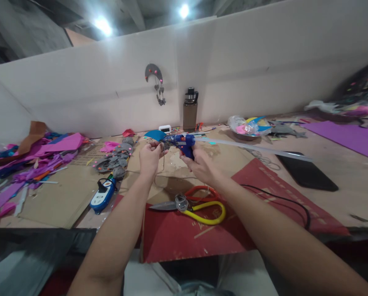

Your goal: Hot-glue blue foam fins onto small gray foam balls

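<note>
My right hand is wrapped round the handle of a blue hot glue gun. A long translucent glue stick juts from its back end toward the right. The gun's nozzle points left, at the fingertips of my left hand. Those fingers are pinched together on a small grey piece, whose shape is partly hidden. A blue felt piece shows just beyond the left fingers; whether they touch it I cannot tell. Below both hands, scissors with one red and one yellow handle lie on red cardboard.
Grey felt pieces with pink dots and a blue power strip lie left. Farther left are felt scraps. A bottle stands at the back. A bowl and a black phone are right.
</note>
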`<state>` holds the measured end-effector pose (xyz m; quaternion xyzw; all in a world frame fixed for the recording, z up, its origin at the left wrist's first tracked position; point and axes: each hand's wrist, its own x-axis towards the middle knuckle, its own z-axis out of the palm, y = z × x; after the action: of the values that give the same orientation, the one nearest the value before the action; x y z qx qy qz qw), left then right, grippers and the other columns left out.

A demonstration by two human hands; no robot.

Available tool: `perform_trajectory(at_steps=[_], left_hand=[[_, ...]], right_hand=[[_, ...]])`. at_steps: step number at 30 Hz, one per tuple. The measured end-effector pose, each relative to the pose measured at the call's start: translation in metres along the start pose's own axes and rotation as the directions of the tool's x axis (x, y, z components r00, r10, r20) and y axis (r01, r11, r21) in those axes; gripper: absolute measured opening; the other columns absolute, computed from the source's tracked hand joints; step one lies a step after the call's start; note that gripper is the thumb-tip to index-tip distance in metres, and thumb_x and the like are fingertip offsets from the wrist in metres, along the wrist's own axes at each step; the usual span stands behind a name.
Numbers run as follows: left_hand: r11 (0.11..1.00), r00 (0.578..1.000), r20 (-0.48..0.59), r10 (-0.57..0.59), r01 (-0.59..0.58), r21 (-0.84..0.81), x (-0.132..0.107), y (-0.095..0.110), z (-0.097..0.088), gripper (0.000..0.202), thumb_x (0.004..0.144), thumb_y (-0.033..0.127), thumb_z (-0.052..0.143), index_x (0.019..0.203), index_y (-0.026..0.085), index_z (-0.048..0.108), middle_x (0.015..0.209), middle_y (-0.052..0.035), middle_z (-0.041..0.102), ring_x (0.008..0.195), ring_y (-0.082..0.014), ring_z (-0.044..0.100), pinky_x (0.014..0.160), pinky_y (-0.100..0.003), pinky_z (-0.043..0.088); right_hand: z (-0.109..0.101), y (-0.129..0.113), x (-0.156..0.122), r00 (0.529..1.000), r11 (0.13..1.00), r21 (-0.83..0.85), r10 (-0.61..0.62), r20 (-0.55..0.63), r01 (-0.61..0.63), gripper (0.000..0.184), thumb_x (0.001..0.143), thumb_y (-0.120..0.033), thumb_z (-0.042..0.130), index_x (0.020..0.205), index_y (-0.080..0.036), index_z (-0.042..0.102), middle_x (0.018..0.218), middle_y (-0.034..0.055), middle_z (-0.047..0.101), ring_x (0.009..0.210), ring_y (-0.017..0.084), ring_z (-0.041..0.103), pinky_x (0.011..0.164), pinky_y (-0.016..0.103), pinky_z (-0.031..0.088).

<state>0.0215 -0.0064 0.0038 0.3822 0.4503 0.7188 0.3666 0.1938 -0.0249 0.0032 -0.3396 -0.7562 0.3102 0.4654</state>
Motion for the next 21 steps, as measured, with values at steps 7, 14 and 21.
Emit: perform_trajectory(at_steps=[7,14,21], left_hand=[[1.0,1.0,0.006,0.015,-0.015,0.014,0.0,0.0,-0.001,0.024,0.062,0.023,0.076,0.071,0.011,0.057,0.061,0.0034,0.055,0.054,-0.0055,0.054,0.063,-0.027,0.059],[0.999,0.999,0.023,0.035,-0.035,0.02,-0.006,0.009,-0.001,0.025,0.063,0.025,0.075,0.069,0.012,0.055,0.063,0.0027,0.055,0.059,-0.0069,0.056,0.065,-0.027,0.058],[0.999,1.0,-0.001,0.021,-0.021,-0.029,-0.004,0.008,0.0,0.023,0.064,0.022,0.075,0.071,0.012,0.055,0.066,0.0017,0.056,0.061,-0.0087,0.058,0.068,-0.03,0.058]], right_hand=[[0.001,0.002,0.0,1.0,1.0,-0.011,0.013,0.018,-0.012,0.009,0.082,-0.028,0.049,0.086,-0.02,0.05,0.067,0.0012,0.052,0.066,0.018,0.05,0.062,0.03,0.041],[-0.005,0.003,0.002,0.999,1.0,-0.028,-0.006,-0.041,0.005,0.011,0.082,-0.031,0.049,0.082,-0.02,0.05,0.07,0.0018,0.052,0.067,0.017,0.049,0.066,0.032,0.042],[-0.005,0.005,0.001,0.999,1.0,0.019,0.017,-0.051,-0.016,0.011,0.083,-0.032,0.049,0.083,-0.021,0.049,0.062,-0.0007,0.048,0.061,0.016,0.046,0.06,0.031,0.041]])
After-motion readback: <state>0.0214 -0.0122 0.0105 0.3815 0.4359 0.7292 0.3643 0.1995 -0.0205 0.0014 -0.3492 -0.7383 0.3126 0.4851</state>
